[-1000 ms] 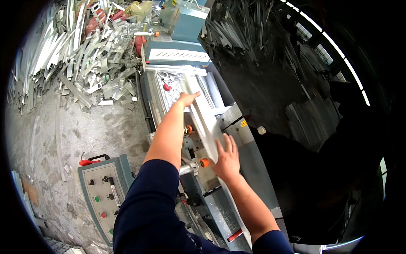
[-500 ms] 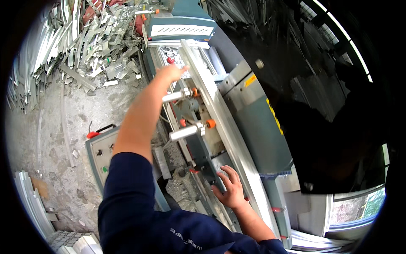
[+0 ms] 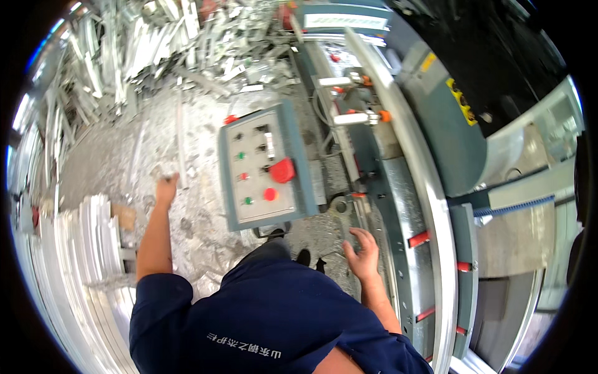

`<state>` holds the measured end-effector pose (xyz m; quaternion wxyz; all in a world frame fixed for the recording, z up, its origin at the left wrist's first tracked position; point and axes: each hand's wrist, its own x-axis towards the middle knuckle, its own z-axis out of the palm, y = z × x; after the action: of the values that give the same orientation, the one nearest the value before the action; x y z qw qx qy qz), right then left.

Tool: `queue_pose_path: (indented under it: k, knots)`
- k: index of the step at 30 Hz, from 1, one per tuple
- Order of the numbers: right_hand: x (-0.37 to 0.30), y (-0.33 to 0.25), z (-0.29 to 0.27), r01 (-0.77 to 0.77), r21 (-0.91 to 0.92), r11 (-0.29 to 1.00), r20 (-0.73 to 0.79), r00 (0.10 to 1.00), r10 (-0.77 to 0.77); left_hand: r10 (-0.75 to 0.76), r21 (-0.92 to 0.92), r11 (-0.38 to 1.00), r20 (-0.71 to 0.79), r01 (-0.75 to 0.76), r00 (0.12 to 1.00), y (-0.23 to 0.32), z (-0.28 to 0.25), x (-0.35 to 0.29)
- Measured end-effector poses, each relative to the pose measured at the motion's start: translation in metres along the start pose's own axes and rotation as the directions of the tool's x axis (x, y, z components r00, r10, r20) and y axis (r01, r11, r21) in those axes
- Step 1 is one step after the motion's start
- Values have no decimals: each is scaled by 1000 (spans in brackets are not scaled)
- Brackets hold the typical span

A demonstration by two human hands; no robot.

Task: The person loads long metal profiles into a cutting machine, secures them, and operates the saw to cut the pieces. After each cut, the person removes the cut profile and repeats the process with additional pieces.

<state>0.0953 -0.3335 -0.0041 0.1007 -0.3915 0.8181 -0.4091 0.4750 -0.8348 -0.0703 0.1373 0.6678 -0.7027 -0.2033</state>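
My left hand (image 3: 166,191) is stretched out to the left over the floor, blurred, its fingers drawn together. A small greyish piece (image 3: 159,172) shows at its fingertips; what it is, and whether it is held, is unclear. My right hand (image 3: 364,257) hangs with bent fingers apart and nothing in it, beside the near side of the saw machine's bed (image 3: 408,215). A long silver metal profile (image 3: 432,199) lies lengthwise along that machine. Two clamps with white cylinders, the nearer clamp (image 3: 355,118) included, stand beside the profile at its far part.
A control box (image 3: 265,206) with red and green buttons stands between my arms. Metal offcuts (image 3: 205,56) are heaped at the far left. Stacked pale profiles (image 3: 99,237) lie at the near left. A grey machine housing (image 3: 445,137) rises right of the profile.
My left hand has swung from the machine's far end to the left over the floor. My right hand has drawn back from the bed toward its near side. The view has turned left.
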Motion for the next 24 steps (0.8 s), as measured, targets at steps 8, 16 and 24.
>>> queue_pose_path:
  k: [8,16,24]
  knots:
    - [37,-75,69,65,13,998,57,996,-65,-465,501,863,837,-64,289,-364,38,-149]
    - [138,-224,220,208,-26,978,106,973,-204,-643,233,674,652,701,401,-458,-11,-51]
    - [208,-303,314,339,-92,936,212,925,-315,-314,-166,877,511,450,800,-385,-61,228]
